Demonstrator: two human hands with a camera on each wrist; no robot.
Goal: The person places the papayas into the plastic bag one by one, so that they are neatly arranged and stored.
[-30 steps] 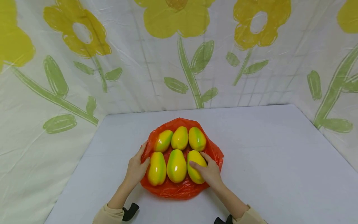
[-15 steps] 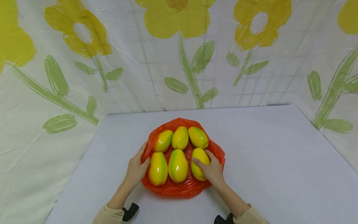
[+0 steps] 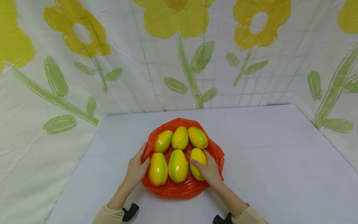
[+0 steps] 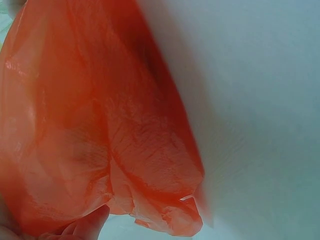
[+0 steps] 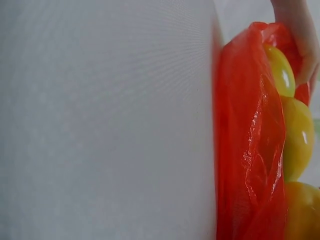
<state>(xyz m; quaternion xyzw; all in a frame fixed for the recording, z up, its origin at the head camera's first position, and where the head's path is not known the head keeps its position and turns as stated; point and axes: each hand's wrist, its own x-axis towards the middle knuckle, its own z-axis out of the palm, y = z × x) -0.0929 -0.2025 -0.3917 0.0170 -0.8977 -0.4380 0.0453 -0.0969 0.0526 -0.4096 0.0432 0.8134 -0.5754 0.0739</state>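
Six yellow-green papayas (image 3: pixel 177 151) are seen lying in two rows of three on an orange plastic bag (image 3: pixel 181 188) spread at the centre of the frame, on a white counter (image 3: pixel 265 161). The near-right papaya (image 3: pixel 198 159) is cupped from its outer side by the right hand (image 3: pixel 209 170), its grip curled loosely over the fruit. The left hand (image 3: pixel 136 169) is laid flat against the bag's left edge beside the near-left papaya (image 3: pixel 158 169), fingers nearly straight and nothing gripped.

The fruit appears to be in the middle of being tidied into rows; a gentle inward nudge of the right-hand papaya would seem called for next, with the thin film kept from bunching.

Flower-printed sheeting (image 3: pixel 84 34) is hung behind and to both sides. Nothing else is seen standing near the bag.
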